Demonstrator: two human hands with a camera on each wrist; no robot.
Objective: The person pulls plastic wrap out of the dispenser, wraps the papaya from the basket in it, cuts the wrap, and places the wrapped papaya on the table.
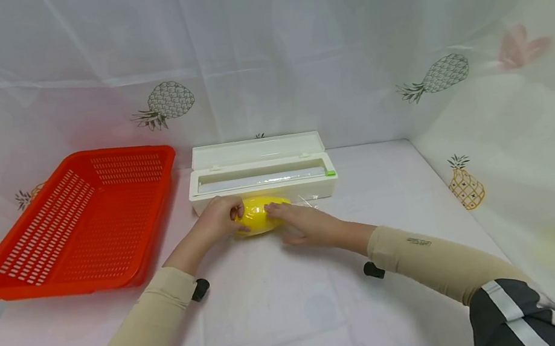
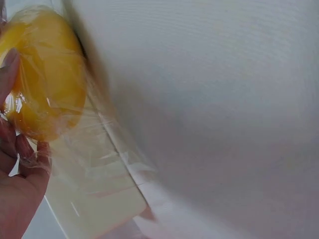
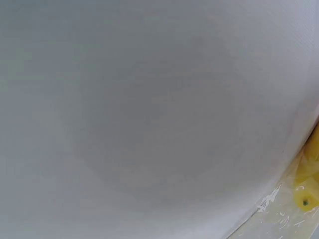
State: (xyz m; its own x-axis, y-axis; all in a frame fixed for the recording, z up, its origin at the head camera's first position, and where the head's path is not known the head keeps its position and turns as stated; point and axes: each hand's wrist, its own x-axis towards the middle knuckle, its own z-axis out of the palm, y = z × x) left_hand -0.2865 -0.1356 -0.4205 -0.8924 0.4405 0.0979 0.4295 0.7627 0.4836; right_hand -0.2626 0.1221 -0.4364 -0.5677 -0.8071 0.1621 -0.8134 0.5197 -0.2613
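Note:
A yellow oval fruit (image 1: 258, 215) lies in front of the white box, with clear film around it; the film's loose end trails over the box in the left wrist view, where the fruit (image 2: 52, 69) looks glossy. My left hand (image 1: 219, 218) pinches the film at the fruit's left end with curled fingers. My right hand (image 1: 311, 225) rests its fairly straight fingers on the fruit's right side. In the right wrist view only the fruit's tip (image 3: 305, 199) and crinkled film (image 3: 269, 199) show, at the lower right.
The white film dispenser box (image 1: 264, 194) stands behind the fruit, its lid (image 1: 257, 150) raised and a green slider (image 1: 330, 173) at its right end. A red perforated basket (image 1: 99, 227) is at the left. A cloth printed with pineapples hangs behind.

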